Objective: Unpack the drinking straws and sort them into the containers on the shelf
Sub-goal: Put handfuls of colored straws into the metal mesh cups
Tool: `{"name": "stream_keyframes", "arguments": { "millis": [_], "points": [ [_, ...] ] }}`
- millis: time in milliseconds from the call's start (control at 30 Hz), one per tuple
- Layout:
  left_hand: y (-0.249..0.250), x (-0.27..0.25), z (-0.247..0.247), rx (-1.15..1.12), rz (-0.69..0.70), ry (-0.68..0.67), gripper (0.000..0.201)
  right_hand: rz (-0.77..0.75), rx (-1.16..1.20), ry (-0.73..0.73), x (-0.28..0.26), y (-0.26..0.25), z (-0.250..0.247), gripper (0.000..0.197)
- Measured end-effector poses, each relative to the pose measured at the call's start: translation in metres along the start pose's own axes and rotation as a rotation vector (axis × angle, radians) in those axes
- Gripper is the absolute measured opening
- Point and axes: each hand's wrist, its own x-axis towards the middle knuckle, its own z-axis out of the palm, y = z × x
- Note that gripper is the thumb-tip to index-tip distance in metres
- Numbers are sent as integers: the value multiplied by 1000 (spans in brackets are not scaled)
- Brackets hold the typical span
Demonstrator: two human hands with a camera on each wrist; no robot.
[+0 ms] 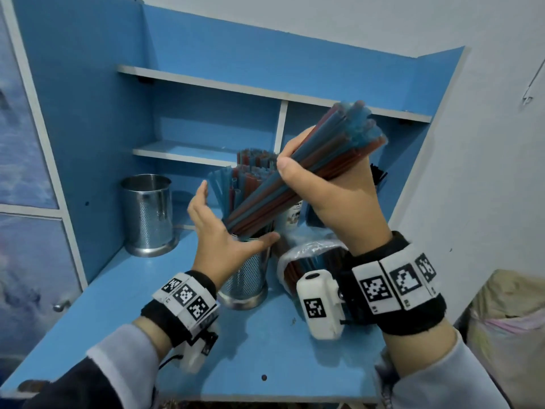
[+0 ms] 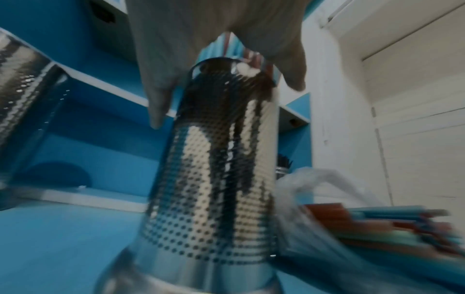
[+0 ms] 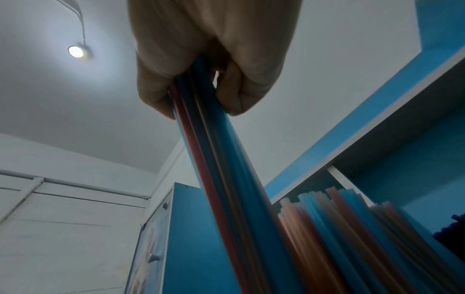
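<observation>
My right hand (image 1: 330, 184) grips a thick bundle of blue and red straws (image 1: 318, 160), tilted with its lower ends inside a perforated steel container (image 1: 246, 276) on the blue desk. The right wrist view shows the fist (image 3: 201, 83) wrapped round the bundle (image 3: 226, 169), beside straws that stand in the container (image 3: 352, 228). My left hand (image 1: 224, 231) is spread open at the container's rim, thumb lying across its near side; the left wrist view shows the fingers (image 2: 161, 95) straight beside the container (image 2: 216, 169). A plastic bag of straws (image 1: 309, 261) lies right of the container.
A second, empty perforated steel container (image 1: 149, 214) stands at the back left of the desk (image 1: 147, 305). A printed cup (image 1: 290, 215) and dark straws (image 1: 379, 175) stand behind my right hand. Shelf boards (image 1: 188, 152) run above. A wall closes the right side.
</observation>
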Motion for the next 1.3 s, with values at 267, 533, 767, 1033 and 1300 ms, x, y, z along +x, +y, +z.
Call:
{"name": "stream_keyframes", "arguments": {
  "millis": [267,533,767,1033,1300],
  "points": [
    [-39,21,-3,166,-241,-288,91,21,-67,-14,16,20,6,5],
    [-39,23,-4,186,-204,-317,89,145,-214,57,46,58,22,21],
    [-36,20,-5,171,-186,-323,90,307,-306,181,60,91,22,19],
    [-36,20,-6,174,-193,-320,85,348,-579,169,49,105,35,26],
    [-39,19,-5,140,-174,-318,87,156,-661,158,43,97,26,70]
  ]
}}
